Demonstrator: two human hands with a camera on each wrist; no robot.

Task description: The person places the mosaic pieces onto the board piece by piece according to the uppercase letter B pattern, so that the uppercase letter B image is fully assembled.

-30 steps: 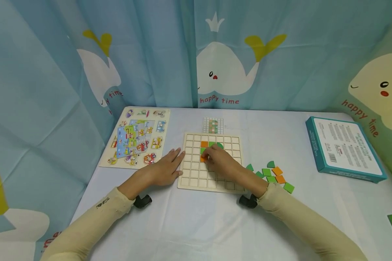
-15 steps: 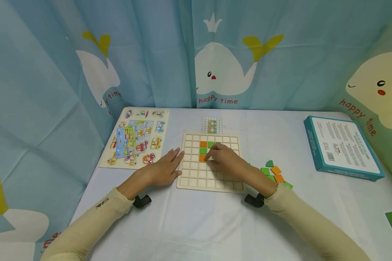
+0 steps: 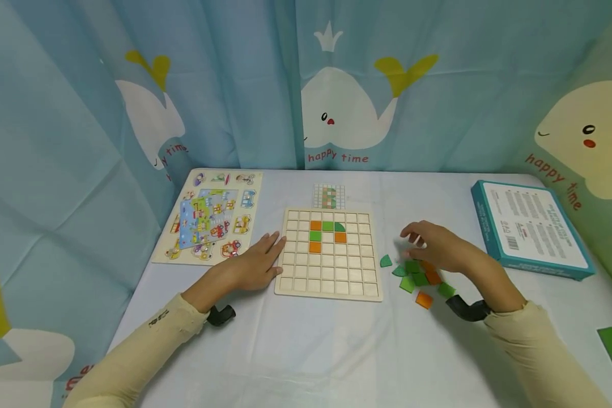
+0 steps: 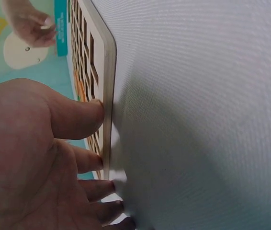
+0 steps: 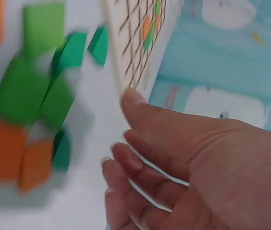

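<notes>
On our surface, six tiles sat in the grid board; we had the pattern card behind it, the puzzle board to its left, loose tiles to its right, and the box farther right.

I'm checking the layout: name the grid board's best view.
The head view: every cell of the grid board shows from above. The left wrist view catches a steep, cut-off strip; the right wrist view, a slanted part.

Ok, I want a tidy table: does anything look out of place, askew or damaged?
I see no clear damage. The blue picture card lies askew on the puzzle board, tilted against its edges; loose tiles lie jumbled beside the grid board.
</notes>
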